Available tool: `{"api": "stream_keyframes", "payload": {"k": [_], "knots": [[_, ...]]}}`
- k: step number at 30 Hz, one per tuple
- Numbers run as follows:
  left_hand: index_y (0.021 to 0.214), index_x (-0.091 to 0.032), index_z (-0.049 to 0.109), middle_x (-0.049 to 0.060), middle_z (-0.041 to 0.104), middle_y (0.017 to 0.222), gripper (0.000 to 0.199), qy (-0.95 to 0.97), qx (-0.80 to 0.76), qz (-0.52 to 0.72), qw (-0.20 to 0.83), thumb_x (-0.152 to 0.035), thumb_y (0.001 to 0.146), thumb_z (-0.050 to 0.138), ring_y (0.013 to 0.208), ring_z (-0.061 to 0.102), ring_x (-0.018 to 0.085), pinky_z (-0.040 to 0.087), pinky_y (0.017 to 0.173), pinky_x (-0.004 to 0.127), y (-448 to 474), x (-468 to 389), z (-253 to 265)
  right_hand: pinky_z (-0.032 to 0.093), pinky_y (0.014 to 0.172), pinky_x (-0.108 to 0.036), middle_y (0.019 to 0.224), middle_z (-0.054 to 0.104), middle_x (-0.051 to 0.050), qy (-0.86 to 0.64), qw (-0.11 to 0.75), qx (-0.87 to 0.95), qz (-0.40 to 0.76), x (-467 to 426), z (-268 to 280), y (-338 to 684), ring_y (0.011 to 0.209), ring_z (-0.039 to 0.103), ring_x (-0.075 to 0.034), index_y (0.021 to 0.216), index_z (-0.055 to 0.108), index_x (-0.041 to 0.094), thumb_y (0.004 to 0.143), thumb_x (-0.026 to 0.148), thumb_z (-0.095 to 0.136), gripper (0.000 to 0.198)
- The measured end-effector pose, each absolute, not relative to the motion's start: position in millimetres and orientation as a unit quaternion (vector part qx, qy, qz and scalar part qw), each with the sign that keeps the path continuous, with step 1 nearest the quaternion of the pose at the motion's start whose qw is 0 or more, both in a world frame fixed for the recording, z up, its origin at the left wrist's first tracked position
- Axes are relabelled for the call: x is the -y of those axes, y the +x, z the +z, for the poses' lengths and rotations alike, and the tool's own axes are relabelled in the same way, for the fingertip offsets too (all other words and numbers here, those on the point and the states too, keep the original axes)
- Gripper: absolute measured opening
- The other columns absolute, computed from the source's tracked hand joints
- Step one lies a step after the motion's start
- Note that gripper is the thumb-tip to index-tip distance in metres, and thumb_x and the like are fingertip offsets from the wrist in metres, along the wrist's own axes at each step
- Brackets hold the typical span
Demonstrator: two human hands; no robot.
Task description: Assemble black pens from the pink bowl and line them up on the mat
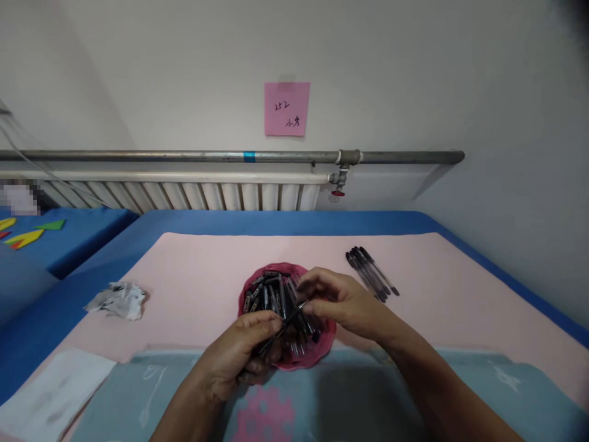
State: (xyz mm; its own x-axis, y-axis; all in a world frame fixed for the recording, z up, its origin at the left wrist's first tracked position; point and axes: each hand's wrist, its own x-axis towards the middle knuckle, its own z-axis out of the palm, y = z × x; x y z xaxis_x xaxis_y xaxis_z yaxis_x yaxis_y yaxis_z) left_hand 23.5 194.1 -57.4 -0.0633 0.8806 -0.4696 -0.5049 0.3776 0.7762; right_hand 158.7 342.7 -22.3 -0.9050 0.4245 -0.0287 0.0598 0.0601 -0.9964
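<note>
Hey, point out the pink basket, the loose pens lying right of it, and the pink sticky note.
Pink basket [324, 352]: head view, on its near-right rim.
Loose pens [370, 273]: head view, midway along their barrels.
Pink sticky note [287, 110]: head view, middle of the sheet.

One head-worn view, forward and down over the table [285, 221].
It looks from the near side, close above the left hand [243, 344], right hand [347, 301] and bowl [317, 359]; the far wall [184, 73] faces it almost squarely, farther off, and fills the top (wide enough a view to take in the side wall [524, 172] at right).
</note>
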Motion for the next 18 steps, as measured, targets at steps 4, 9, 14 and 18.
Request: {"api": "stream_keyframes", "payload": {"k": [4, 9, 14, 18], "knots": [[0.069, -0.019, 0.044, -0.008, 0.042, 0.043, 0.030, 0.191, -0.503, 0.542, 0.646, -0.043, 0.074, 0.063, 0.030, 0.018, 0.001, 0.011, 0.030, 0.015, 27, -196, -57, 0.041, 0.063, -0.025, 0.076, 0.061, 0.003, -0.191, 0.154, 0.662, 0.708, -339, -33, 154, 0.068, 0.055, -0.011, 0.083, 0.058, 0.020, 0.065, 0.019, 0.068, 0.021], [0.072, -0.020, 0.043, -0.009, 0.042, 0.046, 0.029, 0.173, -0.496, 0.581, 0.622, -0.041, 0.075, 0.063, 0.033, 0.018, 0.001, 0.011, 0.031, 0.014, 30, -198, -57, 0.035, 0.055, -0.023, 0.063, 0.053, 0.006, -0.227, 0.204, 0.626, 0.717, -336, -45, 148, 0.054, 0.046, -0.009, 0.090, 0.060, 0.021, 0.073, 0.032, 0.066, 0.021], [0.073, -0.020, 0.044, -0.008, 0.043, 0.047, 0.028, 0.171, -0.492, 0.596, 0.611, -0.042, 0.076, 0.062, 0.033, 0.017, 0.001, 0.011, 0.031, 0.014, 27, -197, -55, 0.036, 0.057, -0.025, 0.076, 0.061, 0.000, -0.209, 0.162, 0.555, 0.789, -337, -49, 149, 0.055, 0.049, -0.009, 0.091, 0.065, 0.017, 0.069, 0.028, 0.069, 0.024], [0.074, -0.020, 0.045, -0.008, 0.043, 0.047, 0.029, 0.163, -0.487, 0.595, 0.618, -0.042, 0.074, 0.064, 0.032, 0.018, 0.001, 0.011, 0.031, 0.014, 29, -196, -56, 0.035, 0.056, -0.025, 0.073, 0.059, 0.001, -0.212, 0.171, 0.505, 0.819, -331, -55, 146, 0.054, 0.048, -0.009, 0.086, 0.068, 0.018, 0.065, 0.027, 0.072, 0.023]]}}
